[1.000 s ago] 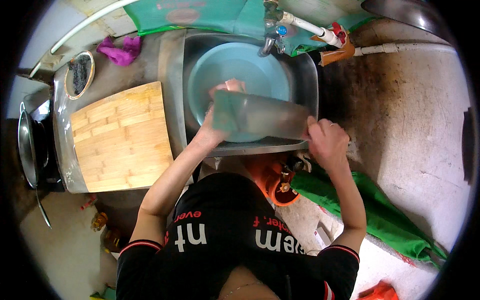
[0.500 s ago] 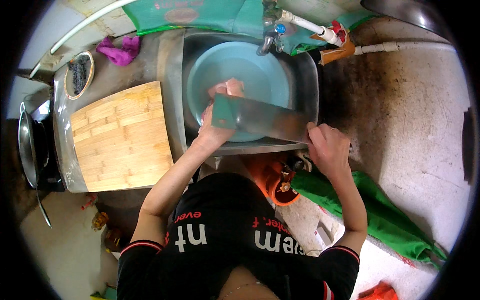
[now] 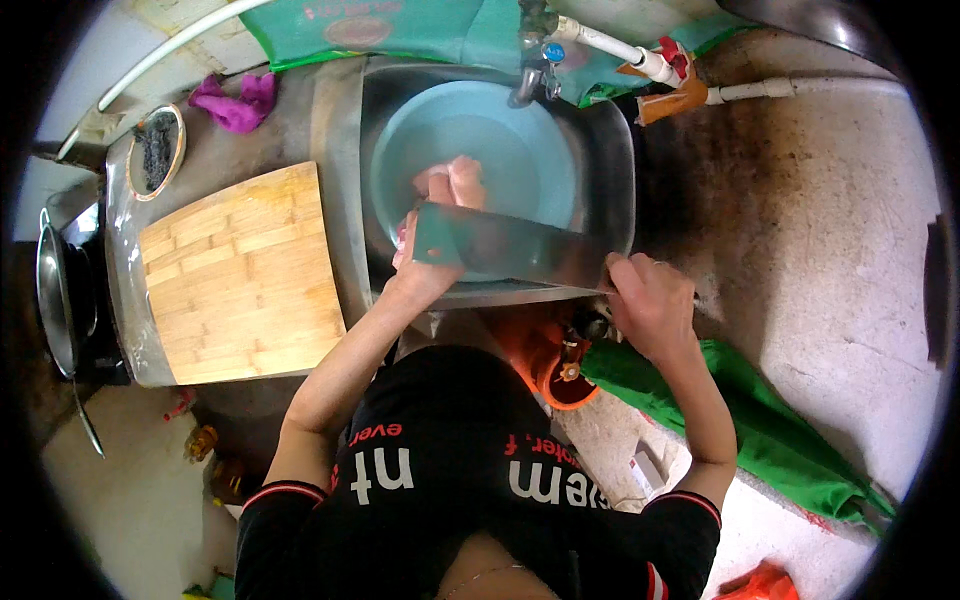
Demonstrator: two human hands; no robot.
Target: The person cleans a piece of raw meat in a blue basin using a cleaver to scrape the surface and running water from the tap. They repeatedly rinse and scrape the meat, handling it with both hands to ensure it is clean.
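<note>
1. Right grip (image 3: pixel 652 302) wrapped round the cleaver's (image 3: pixel 515 247) handle; left grip (image 3: pixel 430 280) partly behind blade, spread or pinching I can't tell
2. Pink piece, apparently raw meat (image 3: pixel 464 186), in or over blue basin (image 3: pixel 552 165), just beyond blade
3. Blade less blurred than a second ago, looks narrower; judged slower, tilted cleaver work

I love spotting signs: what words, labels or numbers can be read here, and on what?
I won't copy lettering, only place it:
Black shirt: large white and smaller red letters, partly legible.
Green plastic sheet: faint reddish print, too blurred.
Round blue tag by the faucet: white marks, too small.
</note>
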